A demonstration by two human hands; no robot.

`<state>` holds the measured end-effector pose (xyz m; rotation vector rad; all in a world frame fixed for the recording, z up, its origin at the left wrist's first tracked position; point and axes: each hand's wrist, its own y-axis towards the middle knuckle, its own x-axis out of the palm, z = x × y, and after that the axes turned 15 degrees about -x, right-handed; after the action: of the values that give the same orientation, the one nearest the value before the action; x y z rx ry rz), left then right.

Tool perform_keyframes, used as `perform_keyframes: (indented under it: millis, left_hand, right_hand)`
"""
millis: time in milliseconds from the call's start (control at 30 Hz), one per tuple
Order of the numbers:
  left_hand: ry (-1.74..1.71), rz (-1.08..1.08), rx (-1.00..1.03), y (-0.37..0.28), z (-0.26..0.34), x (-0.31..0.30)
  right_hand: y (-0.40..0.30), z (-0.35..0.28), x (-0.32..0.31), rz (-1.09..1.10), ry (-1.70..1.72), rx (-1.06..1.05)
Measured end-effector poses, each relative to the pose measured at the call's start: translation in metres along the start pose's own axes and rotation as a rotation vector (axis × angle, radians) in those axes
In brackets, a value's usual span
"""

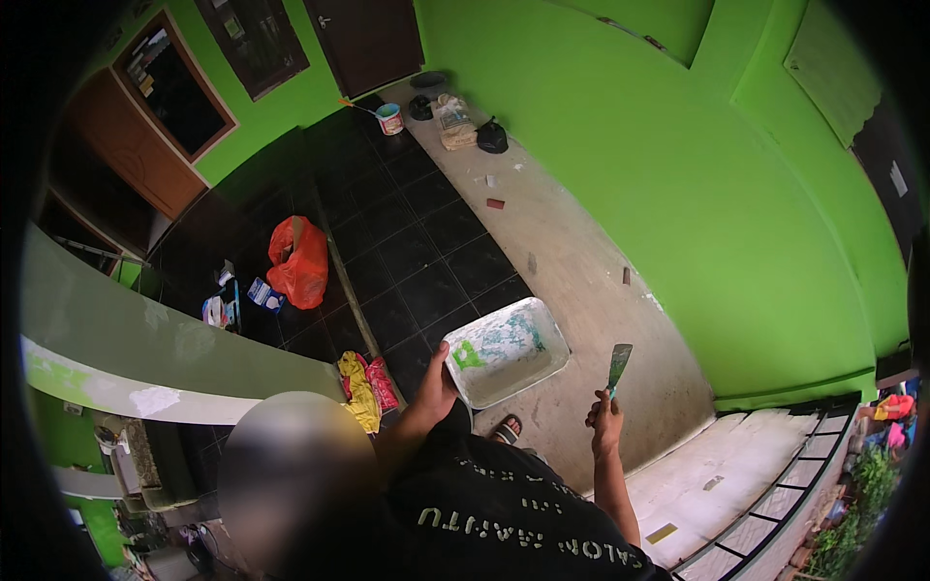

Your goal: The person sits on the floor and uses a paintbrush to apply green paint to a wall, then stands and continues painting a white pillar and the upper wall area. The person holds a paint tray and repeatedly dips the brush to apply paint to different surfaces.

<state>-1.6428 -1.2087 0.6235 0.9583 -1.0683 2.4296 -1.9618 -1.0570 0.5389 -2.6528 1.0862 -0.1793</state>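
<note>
My left hand [437, 388] grips the near-left rim of a white plastic tub [501, 374], with the thumb over its edge. The tub is tilted so its inside shows, smeared with white, teal and bright green paint or filler. Out to the right, my right hand [605, 420] is closed around the handle of a putty knife [619, 367]. Its stained blade points up and away from me, apart from the tub. A sandalled foot [508, 428] shows on the concrete strip below the tub.
A bright green wall [617, 145] runs along the right. Black floor tiles [407, 247] lie left of the concrete strip [574, 298]. A red plastic bag [299, 265] and yellow cloth [357, 392] are leftward; a paint bucket [389, 120] and sack [455, 123] stand at the back. Metal railing [785, 486] borders the lower right.
</note>
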Motion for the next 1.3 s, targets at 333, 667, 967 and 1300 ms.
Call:
perform_keyframes:
  millis: [333,667,967,1300]
  left_hand:
    - [-0.112,0.013,0.002,0.071,0.012,0.022]
    - [0.018,0.062,-0.010,0.211,0.053,0.028]
    - [-0.014,0.393,0.185,0.232,0.136,0.035]
    - [-0.255,0.664,0.393,0.226,0.132,0.058]
  right_hand:
    - [0.069,-0.006,0.032,-0.212,-0.085,-0.027]
    - [0.203,-0.092,0.055,-0.290,-0.388,0.014]
    - [0.338,-0.147,0.178,-0.604,-0.394,-0.178]
    - [0.413,-0.144,0.274,-0.941,-0.469,0.035]
